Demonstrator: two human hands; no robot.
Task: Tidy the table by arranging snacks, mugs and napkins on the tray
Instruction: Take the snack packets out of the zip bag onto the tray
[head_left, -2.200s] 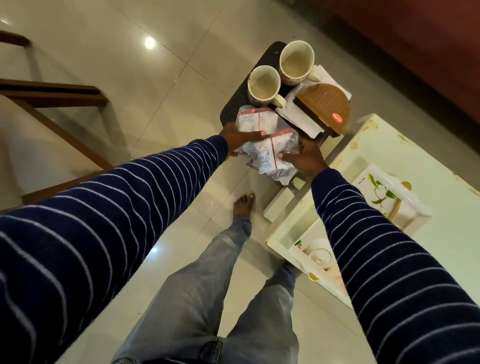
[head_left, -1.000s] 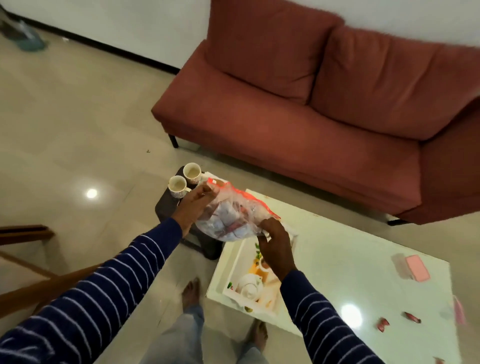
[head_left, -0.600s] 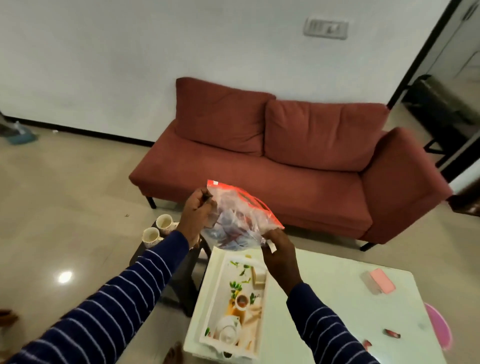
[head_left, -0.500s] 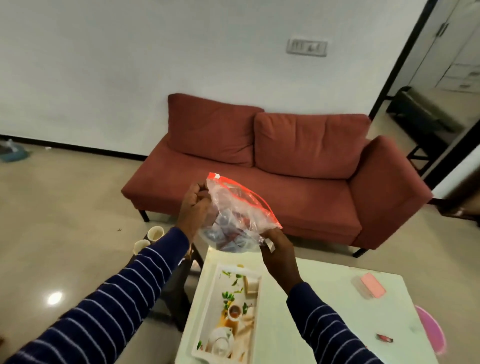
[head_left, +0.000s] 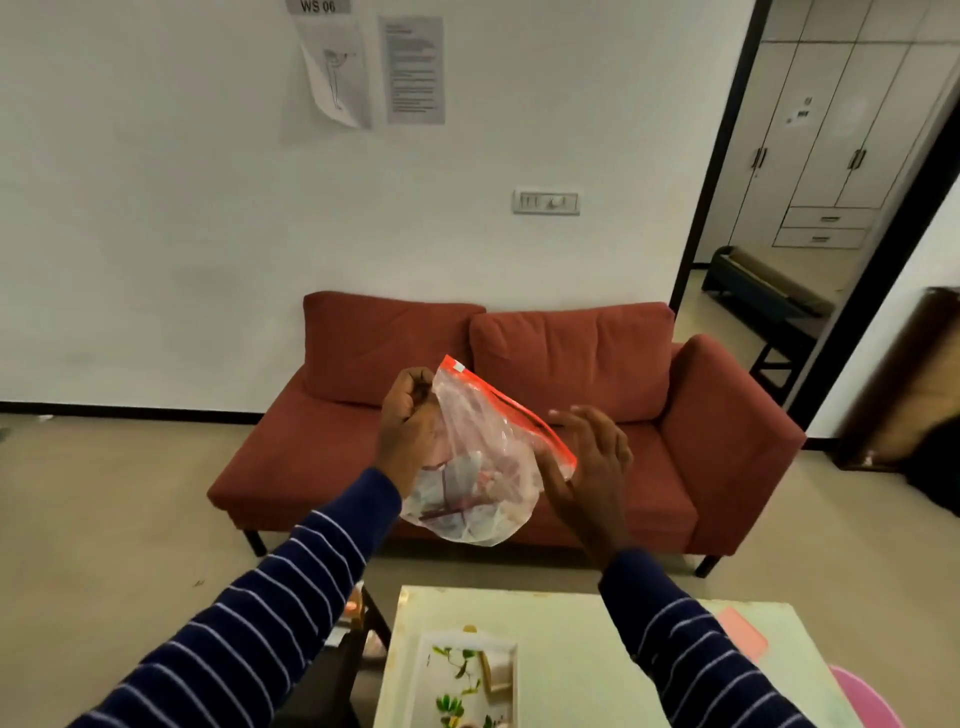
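The snack bag (head_left: 472, 467) hangs in the air above the worktop's (head_left: 571, 649) far edge, its red zip edge running from upper left down to lower right, contents sagging to the bottom. The left hand (head_left: 410, 426) pinches its top left corner with curled fingers; the right hand (head_left: 587, 467) has fingers spread, just beside the zip's low end. The tray (head_left: 506, 675) below looks mostly bare, so I judge the arranging hardly begun.

Clear glossy plastic bag (head_left: 483, 467); cloth sofa (head_left: 727, 441)

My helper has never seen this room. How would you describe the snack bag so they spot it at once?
Look in front of the red sofa, above the pale table. The left hand holds up a clear snack bag, alone in having a red zip strip.
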